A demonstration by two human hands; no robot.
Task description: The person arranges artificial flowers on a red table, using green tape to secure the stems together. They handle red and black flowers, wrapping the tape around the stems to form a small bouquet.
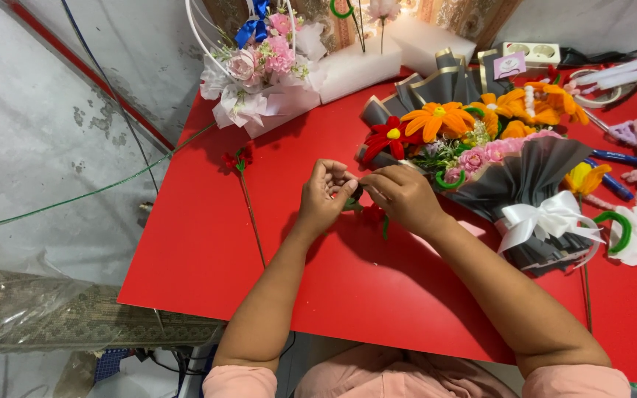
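Both hands meet over the red table: left hand and right hand pinched on a small red-and-green flower piece. A slipped pinch could drop it, or an elbow nudge the bouquet.

Table is seen as plain red. Bouquet is wrapped in grey with gold-edged folds, tied with a white bow; orange, red and pink flowers are seen in it. Basket is white with pink flowers and a blue ribbon. Sleeves are pale pink. Single stem flower is red.
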